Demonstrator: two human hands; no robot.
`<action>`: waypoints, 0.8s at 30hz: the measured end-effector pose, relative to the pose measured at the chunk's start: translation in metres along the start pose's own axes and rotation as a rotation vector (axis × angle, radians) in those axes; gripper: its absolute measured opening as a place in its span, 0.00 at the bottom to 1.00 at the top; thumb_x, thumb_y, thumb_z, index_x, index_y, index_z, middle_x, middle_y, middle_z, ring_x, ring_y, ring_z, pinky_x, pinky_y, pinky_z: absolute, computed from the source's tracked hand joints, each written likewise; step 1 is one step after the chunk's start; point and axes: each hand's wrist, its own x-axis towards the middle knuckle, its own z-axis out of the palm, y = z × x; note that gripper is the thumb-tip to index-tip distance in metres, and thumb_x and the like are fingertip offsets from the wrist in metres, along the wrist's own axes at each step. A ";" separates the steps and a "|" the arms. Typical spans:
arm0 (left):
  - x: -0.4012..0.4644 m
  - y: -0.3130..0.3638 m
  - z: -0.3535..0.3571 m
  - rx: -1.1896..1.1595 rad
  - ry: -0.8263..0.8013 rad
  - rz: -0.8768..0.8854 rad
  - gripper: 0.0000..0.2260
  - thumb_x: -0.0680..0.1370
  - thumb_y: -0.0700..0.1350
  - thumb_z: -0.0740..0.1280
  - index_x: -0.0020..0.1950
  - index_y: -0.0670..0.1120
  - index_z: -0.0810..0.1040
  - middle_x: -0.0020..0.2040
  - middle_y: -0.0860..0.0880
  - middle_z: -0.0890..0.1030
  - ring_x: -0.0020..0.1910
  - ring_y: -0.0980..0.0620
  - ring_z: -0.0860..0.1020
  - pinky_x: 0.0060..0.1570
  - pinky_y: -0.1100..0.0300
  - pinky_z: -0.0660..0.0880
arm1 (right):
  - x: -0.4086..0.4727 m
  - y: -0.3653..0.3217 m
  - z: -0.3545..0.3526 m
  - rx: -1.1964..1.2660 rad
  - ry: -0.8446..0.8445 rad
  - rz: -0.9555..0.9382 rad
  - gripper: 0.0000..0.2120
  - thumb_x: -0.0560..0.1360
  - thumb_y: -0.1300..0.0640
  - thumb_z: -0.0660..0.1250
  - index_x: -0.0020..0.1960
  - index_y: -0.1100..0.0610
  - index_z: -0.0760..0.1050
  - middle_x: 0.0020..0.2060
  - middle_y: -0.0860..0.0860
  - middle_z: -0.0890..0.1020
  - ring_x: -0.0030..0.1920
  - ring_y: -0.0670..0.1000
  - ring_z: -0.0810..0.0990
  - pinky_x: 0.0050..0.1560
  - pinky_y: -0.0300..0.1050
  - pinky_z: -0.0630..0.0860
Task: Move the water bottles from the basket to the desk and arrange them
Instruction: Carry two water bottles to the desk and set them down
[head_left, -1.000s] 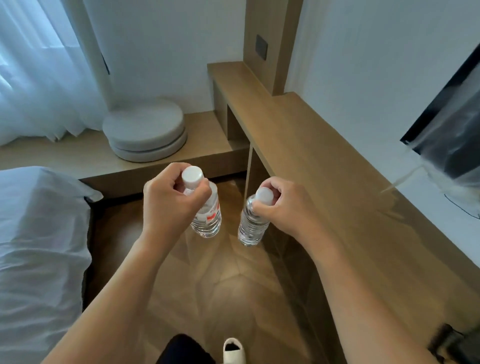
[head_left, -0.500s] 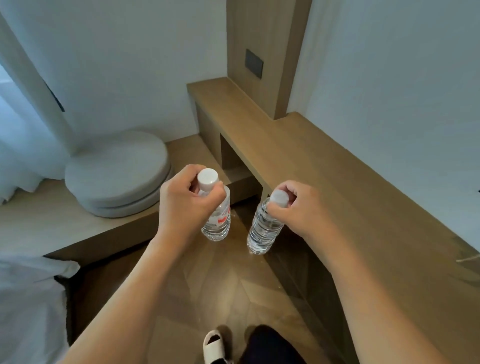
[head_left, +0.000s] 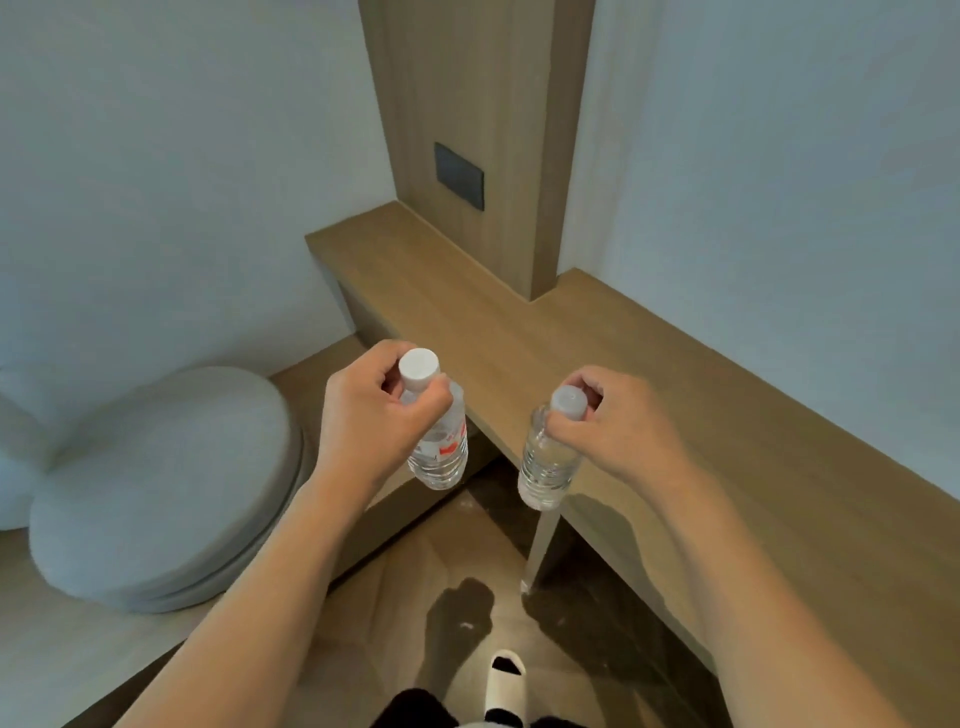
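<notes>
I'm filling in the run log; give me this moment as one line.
left hand: grips labelled bottle | right hand: grips plain bottle | both bottles off desk

Soft, even daylight fills the room, leaving the white walls (head_left: 156, 156) bluish. Arm shadows fall on the glossy floor (head_left: 467, 613) and the counter (head_left: 623, 364) front. Wide-angle distortion bends the frame's edges, and detail is slightly soft throughout.

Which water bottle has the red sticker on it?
The bottle in the left hand: this left bottle shows red marks on its label. The right bottle, gripped by the right hand, shows only clear ribbed plastic.
</notes>
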 end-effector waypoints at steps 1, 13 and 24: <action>0.018 -0.003 0.005 -0.010 -0.017 0.007 0.06 0.72 0.44 0.73 0.48 0.50 0.80 0.36 0.55 0.79 0.35 0.57 0.75 0.34 0.65 0.71 | 0.015 0.000 -0.001 0.009 0.014 0.010 0.08 0.66 0.49 0.74 0.42 0.47 0.77 0.37 0.43 0.79 0.39 0.45 0.77 0.36 0.44 0.75; 0.207 -0.051 0.120 -0.134 -0.387 0.184 0.07 0.69 0.50 0.70 0.45 0.51 0.79 0.37 0.55 0.78 0.33 0.58 0.73 0.33 0.65 0.69 | 0.158 0.024 -0.013 -0.041 0.315 0.262 0.06 0.65 0.51 0.74 0.40 0.48 0.78 0.32 0.43 0.80 0.35 0.45 0.77 0.36 0.46 0.74; 0.311 -0.044 0.255 -0.241 -0.518 0.182 0.06 0.70 0.46 0.72 0.45 0.48 0.79 0.30 0.57 0.72 0.30 0.58 0.68 0.32 0.63 0.67 | 0.241 0.073 -0.053 -0.062 0.457 0.486 0.06 0.68 0.49 0.71 0.43 0.48 0.78 0.36 0.44 0.81 0.39 0.49 0.79 0.40 0.49 0.77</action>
